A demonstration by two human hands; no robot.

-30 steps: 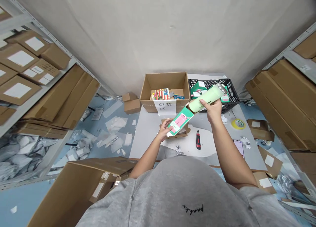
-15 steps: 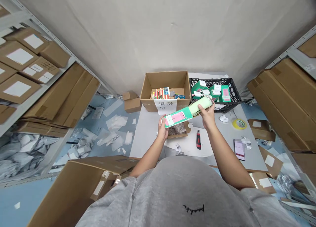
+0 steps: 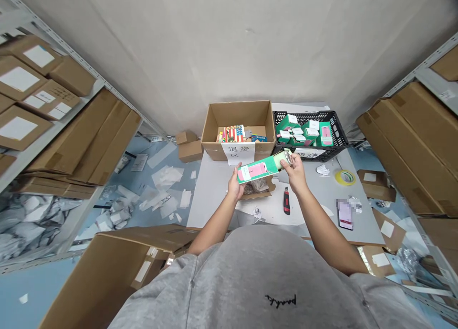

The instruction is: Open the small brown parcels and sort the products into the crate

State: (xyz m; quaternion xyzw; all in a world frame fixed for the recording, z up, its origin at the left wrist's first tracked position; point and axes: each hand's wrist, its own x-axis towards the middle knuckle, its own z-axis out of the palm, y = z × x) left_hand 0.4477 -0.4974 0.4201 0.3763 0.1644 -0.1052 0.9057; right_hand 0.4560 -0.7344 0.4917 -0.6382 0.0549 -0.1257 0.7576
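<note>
My left hand (image 3: pixel 235 185) grips the lower left end of a long green box (image 3: pixel 255 170) with a pink bottle pictured on its side. From the box's right end sticks the end of a pale green water bottle (image 3: pixel 281 163), mostly hidden inside. The fingers of my right hand (image 3: pixel 295 170) are closed around that end. Under the box, on the table, lies a small open cardboard box (image 3: pixel 265 194) with clear wrapping in it. A red and black utility knife (image 3: pixel 286 201) rests to the right of it.
A cardboard box (image 3: pixel 238 110) with a paper sign stands at the back. Right of it is a black crate (image 3: pixel 336 150) of similar green boxes. Yellow tape (image 3: pixel 345 177) and a phone (image 3: pixel 345 215) lie at the table's right. Shelves flank both sides; a large box (image 3: pixel 107 267) stands front left.
The pale green bottle has slid deeper into the green box, leaving only its end out. My right hand has moved left and down with it. The view has shifted slightly.
</note>
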